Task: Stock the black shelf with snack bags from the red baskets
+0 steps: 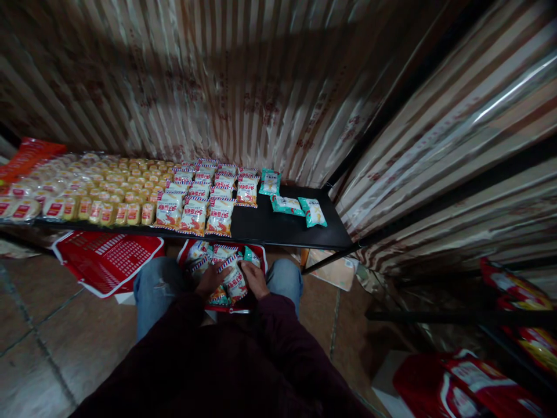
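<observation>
Between my knees stands a red shopping basket [263,251] filled with small snack bags, some white and orange with striped edges, some teal. My left hand [209,281] is over the basket, its fingers closed at the left edge of a white-and-orange snack bag [235,280]. On the bag's other side, my right hand [256,278] pinches its upper right edge. The bag is tilted above the others. Just ahead, a black shelf [278,229] carries rows of matching white-and-orange bags [194,216]. To their right lie three teal bags [313,212].
Many wrapped yellow cakes [126,191] and an orange package [32,157] fill the shelf's left part. A second red basket [111,261] leans below it. Black posts [378,235] and red packages [461,386] are at the right. Striped sheeting [209,87] hangs behind.
</observation>
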Demonstrator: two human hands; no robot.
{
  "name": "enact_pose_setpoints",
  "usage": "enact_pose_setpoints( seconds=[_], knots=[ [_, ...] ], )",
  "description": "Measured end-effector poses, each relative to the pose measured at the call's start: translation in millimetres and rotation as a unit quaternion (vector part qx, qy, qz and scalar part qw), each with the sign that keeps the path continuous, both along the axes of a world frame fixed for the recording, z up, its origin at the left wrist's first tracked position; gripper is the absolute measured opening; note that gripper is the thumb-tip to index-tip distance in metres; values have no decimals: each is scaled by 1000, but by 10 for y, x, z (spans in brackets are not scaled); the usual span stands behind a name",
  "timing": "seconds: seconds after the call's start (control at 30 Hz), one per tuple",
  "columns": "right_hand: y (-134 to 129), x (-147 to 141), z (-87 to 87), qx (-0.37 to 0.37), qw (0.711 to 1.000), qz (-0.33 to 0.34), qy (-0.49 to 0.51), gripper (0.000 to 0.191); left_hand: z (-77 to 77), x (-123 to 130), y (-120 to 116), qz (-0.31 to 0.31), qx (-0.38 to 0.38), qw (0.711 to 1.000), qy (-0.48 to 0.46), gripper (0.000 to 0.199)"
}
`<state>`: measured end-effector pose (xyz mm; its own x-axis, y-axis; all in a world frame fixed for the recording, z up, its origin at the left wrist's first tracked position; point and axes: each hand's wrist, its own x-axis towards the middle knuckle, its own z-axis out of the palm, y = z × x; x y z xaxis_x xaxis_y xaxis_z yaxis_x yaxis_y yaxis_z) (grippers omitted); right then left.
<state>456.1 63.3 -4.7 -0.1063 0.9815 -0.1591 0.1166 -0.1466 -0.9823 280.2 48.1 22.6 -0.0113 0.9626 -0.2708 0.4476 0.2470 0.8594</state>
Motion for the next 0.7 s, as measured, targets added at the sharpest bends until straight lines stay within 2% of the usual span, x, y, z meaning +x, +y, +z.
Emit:
enact_pose_setpoints(
  seconds=[0.17, 0.33, 0.5, 0.7],
  knots=[
    [-16, 10, 61, -35, 997, 42, 52, 51, 74, -2, 68, -9, -16, 998, -57, 45],
    [-53, 35, 137, -46, 995, 87, 19, 53, 140, 1, 116, -23, 5, 999, -45, 42],
    [-63, 11, 153, -46, 996, 70, -18, 48, 169, -10, 154, -19, 25, 999, -29, 34],
    [-60, 11, 157, -101, 989, 103, 37, 55, 198, 7, 90, 37, -25, 994, -96, 39]
  ],
)
